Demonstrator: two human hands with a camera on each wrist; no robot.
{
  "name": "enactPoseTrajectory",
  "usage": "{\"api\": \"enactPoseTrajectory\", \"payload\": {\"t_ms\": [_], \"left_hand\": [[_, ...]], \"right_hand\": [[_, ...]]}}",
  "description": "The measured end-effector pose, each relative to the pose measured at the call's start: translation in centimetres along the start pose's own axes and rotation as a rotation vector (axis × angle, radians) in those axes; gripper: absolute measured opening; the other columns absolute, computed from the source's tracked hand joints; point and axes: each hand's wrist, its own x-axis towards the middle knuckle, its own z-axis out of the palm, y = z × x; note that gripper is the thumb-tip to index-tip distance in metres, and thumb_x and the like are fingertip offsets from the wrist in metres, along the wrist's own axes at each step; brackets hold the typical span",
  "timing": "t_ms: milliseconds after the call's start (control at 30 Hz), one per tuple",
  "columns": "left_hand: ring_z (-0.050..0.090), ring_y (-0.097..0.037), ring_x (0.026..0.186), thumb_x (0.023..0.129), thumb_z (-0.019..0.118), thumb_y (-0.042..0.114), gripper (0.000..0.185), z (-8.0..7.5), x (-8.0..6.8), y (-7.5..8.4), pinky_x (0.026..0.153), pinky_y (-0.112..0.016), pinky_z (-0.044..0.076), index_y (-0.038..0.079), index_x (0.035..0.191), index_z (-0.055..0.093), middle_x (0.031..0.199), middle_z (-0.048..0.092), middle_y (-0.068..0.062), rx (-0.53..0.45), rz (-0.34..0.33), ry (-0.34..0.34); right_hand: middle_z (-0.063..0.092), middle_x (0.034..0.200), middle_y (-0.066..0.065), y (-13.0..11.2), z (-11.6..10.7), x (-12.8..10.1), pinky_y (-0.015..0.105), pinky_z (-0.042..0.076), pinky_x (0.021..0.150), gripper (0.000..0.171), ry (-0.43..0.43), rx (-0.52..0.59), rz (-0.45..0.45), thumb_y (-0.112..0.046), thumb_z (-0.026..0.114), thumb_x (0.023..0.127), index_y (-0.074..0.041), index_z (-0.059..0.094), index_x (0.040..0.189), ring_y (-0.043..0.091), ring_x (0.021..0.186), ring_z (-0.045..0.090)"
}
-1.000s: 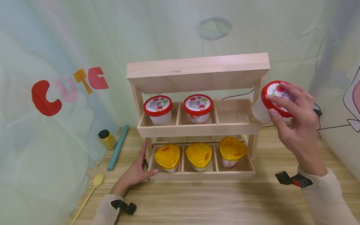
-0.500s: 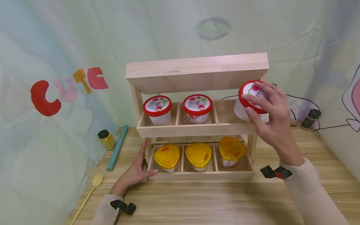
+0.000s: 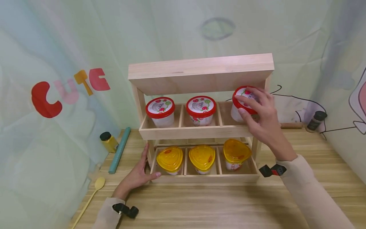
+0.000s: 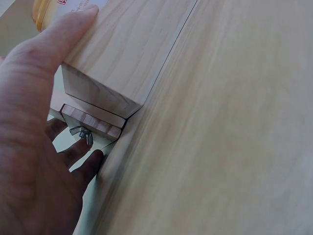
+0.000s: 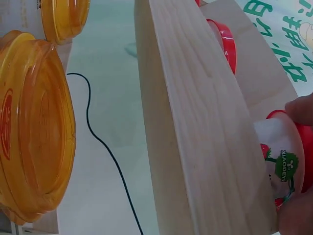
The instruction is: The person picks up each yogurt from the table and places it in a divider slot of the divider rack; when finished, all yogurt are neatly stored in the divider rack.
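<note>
At the upper right of the wooden rack [image 3: 200, 74], our right hand [image 3: 261, 119] covers much of the red-lidded cup [image 3: 240, 106], fingers [image 3: 251, 103] clamped on its lid; whether the cup rests on the upper shelf's right compartment we cannot tell. Two more red-lidded cups [image 3: 160, 111] fill the other compartments, above three yellow-lidded tubs [image 3: 202, 158]. Lower left, our left hand [image 3: 137, 176] lies with fingers apart against the rack's base on the tabletop [image 3: 200, 206]. Beside it sit a yellow spoon [image 3: 94, 190], teal roll [image 3: 120, 149] and yellow bottle [image 3: 108, 141].
</note>
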Motion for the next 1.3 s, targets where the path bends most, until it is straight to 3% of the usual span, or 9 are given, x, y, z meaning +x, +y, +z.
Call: {"api": "enactPoseTrajectory", "payload": {"t_ms": [267,400,567,733,933,1300], "left_hand": [[0.024,-0.060,0.160,0.089,0.088,0.042,0.134,0.1,0.2,0.0,0.125,-0.077,0.025,0.045,0.169,-0.020,0.181,0.000,-0.027,-0.018,-0.022,0.000],[0.025,-0.060,0.160,0.089,0.087,0.044,0.133,0.2,0.2,0.1,0.125,-0.077,0.026,0.046,0.168,-0.020,0.181,0.000,-0.027,-0.014,-0.032,-0.004],[0.025,-0.060,0.160,0.089,0.087,0.043,0.133,0.1,0.2,0.1,0.125,-0.076,0.026,0.046,0.168,-0.020,0.181,0.000,-0.027,-0.015,-0.033,-0.003],[0.022,-0.060,0.161,0.089,0.087,0.044,0.133,0.1,0.1,0.2,0.125,-0.078,0.024,0.045,0.168,-0.020,0.181,-0.002,-0.027,-0.015,-0.038,-0.001],[0.023,-0.061,0.160,0.089,0.088,0.040,0.134,0.2,-0.1,0.0,0.124,-0.079,0.025,0.042,0.170,-0.019,0.180,-0.001,-0.028,-0.009,-0.018,0.015],[0.027,-0.058,0.160,0.087,0.090,0.035,0.135,0.2,-0.4,0.1,0.125,-0.078,0.025,0.043,0.170,-0.016,0.181,0.011,-0.025,-0.003,0.005,0.040]], "right_hand": [[0.045,0.168,0.019,-0.2,0.5,1.0,0.079,0.040,0.116,0.048,-0.131,-0.063,0.023,-0.015,0.069,0.100,-0.017,0.067,0.148,0.045,0.159,0.027],[0.044,0.168,0.022,-0.2,0.7,1.4,0.079,0.034,0.119,0.046,-0.194,-0.092,0.010,-0.016,0.067,0.102,-0.014,0.066,0.148,0.049,0.158,0.028],[0.041,0.167,0.028,0.0,0.6,2.4,0.078,0.029,0.120,0.045,-0.335,-0.120,0.023,-0.018,0.066,0.103,-0.011,0.066,0.147,0.053,0.156,0.027],[0.037,0.170,0.026,0.2,0.7,3.0,0.077,0.025,0.123,0.045,-0.418,-0.116,0.041,-0.019,0.064,0.106,-0.013,0.064,0.150,0.053,0.157,0.022],[0.033,0.172,0.026,0.4,0.9,3.1,0.075,0.020,0.126,0.045,-0.442,-0.114,0.012,-0.016,0.061,0.107,-0.013,0.061,0.153,0.053,0.159,0.019],[0.041,0.164,0.028,0.2,0.2,2.7,0.076,0.021,0.122,0.042,-0.363,-0.127,-0.080,-0.022,0.061,0.105,-0.011,0.064,0.146,0.052,0.154,0.027]]}}
